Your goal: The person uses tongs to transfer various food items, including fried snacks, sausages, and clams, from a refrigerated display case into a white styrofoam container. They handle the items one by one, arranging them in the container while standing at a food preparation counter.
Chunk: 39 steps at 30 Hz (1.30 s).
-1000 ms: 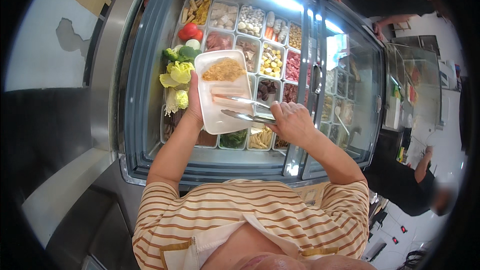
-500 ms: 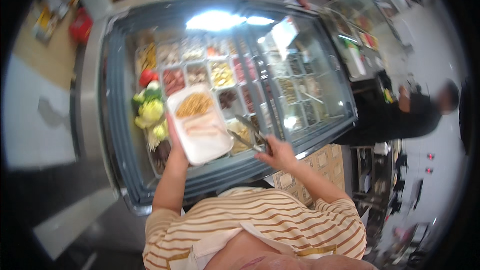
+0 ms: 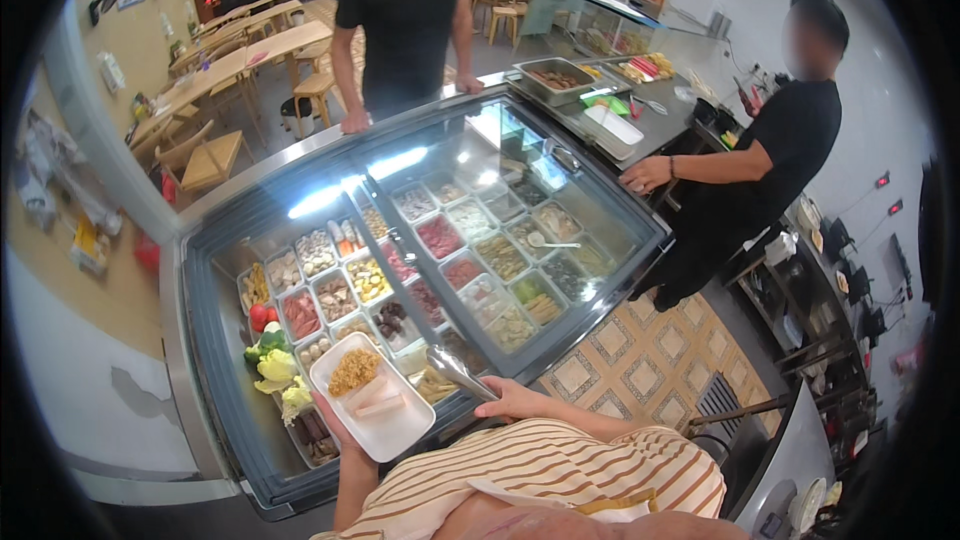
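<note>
My left hand [image 3: 342,427] is closed on the edge of a white foam tray [image 3: 385,442], holding it above the near left part of a chilled display case. In the tray lie a golden-brown crumbly heap [image 3: 354,372] and pale pinkish slabs [image 3: 377,401]. My right hand [image 3: 514,400] grips metal tongs [image 3: 457,372], just right of the tray, their tips pointing into the case. Nothing shows between the tong tips. Beneath are bins of food, among them dark chunks [image 3: 391,320] and yellow-and-white pieces [image 3: 368,280].
A sliding glass lid [image 3: 480,240] covers the case's right side. Green leafy vegetables [image 3: 277,366] and tomatoes [image 3: 262,316] sit along its left wall. One person [image 3: 405,30] stands across the case, another [image 3: 785,150] at the right counter, a hand near the case corner.
My view has tilted up, showing more of the room. The tongs' arms, spread apart before, now appear together. Tray and tongs sit lower in the picture.
</note>
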{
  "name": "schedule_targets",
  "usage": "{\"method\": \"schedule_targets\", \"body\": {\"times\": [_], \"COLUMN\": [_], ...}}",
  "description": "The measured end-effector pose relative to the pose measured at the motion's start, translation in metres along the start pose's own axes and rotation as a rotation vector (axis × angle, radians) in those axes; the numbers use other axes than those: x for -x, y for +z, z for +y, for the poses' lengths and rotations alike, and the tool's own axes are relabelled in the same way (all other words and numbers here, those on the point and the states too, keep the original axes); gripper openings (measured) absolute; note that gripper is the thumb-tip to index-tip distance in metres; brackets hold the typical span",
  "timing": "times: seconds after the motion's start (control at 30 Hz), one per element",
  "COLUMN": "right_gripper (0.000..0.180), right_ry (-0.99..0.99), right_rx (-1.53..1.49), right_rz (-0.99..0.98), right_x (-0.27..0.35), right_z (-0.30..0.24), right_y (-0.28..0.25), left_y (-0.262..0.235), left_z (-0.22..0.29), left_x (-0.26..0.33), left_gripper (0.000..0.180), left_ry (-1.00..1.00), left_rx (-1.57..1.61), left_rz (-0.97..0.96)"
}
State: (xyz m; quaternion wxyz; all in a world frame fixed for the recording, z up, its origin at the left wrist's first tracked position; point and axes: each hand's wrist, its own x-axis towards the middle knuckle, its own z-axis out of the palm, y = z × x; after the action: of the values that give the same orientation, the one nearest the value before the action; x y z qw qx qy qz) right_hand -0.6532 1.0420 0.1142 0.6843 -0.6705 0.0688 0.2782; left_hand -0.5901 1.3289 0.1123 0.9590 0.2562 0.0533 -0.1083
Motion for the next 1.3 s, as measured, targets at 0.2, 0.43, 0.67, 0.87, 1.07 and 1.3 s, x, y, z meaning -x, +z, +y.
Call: {"method": "schedule_targets", "body": {"times": [0.2, 0.43, 0.67, 0.87, 1.07, 1.3], "right_gripper": [0.041, 0.022, 0.022, 0.023, 0.025, 0.025], "right_ry": [0.024, 0.062, 0.042, 0.017, -0.049, -0.16], "right_rx": [0.007, -0.462, -0.554, -0.493, -0.441, -0.022], "right_rz": [0.271, 0.51, 0.757, 0.926, 0.838, 0.798], "right_x": [0.041, 0.101, 0.118, 0.134, 0.115, 0.069], "right_z": [0.094, 0.068, 0.068, 0.081, 0.072, 0.07], "right_y": [-0.108, -0.169, -0.207, -0.249, -0.311, -0.474], "left_y": [0.105, 0.202, 0.196, 0.22, 0.247, 0.27], "left_z": [-0.107, -0.201, -0.245, -0.275, -0.319, -0.391], "left_x": [-0.034, -0.07, -0.112, -0.146, -0.176, -0.208], "left_gripper": [0.085, 0.086, 0.087, 0.087, 0.087, 0.089], "left_ry": [-0.117, -0.327, -0.419, -0.404, -0.408, -0.209], "left_rx": [0.014, 0.053, 0.08, 0.086, 0.08, -0.032], "left_rz": [-0.078, -0.205, -0.215, -0.241, -0.208, -0.04]}}
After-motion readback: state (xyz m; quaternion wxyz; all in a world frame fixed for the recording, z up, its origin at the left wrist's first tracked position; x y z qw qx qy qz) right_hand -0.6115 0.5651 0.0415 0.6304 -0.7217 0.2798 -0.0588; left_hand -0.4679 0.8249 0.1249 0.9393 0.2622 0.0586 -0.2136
